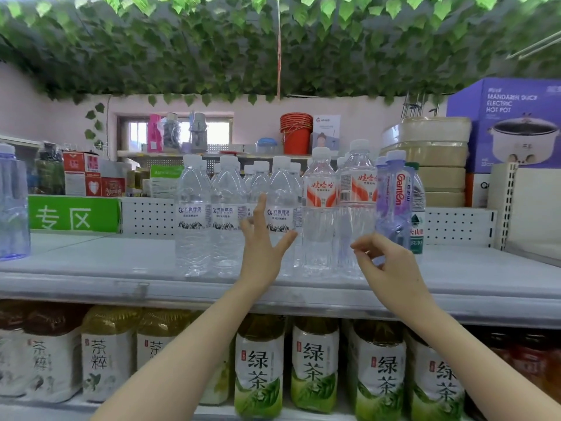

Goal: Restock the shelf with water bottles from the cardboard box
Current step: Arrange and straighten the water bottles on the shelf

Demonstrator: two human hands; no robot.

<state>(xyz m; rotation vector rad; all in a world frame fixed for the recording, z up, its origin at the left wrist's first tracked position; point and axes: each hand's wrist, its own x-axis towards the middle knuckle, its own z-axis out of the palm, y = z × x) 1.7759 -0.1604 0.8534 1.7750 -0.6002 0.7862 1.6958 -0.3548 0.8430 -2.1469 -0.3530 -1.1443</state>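
Note:
Several clear water bottles with white caps and blue-print labels (194, 217) stand in rows on the grey top shelf (91, 268). To their right stand two bottles with red and white labels (321, 189), then purple bottles (394, 202). My left hand (264, 250) is raised in front of the blue-label bottles, fingers spread and straight, holding nothing. My right hand (385, 268) hovers in front of the red-label bottles with fingers loosely curled, empty. The cardboard box is out of view.
A large blue bottle (12, 205) stands at the shelf's far left, beside a green sign (73, 214). Green tea bottles (315, 363) fill the lower shelf. A purple hot pot box (513, 123) and stacked containers (437, 159) sit back right.

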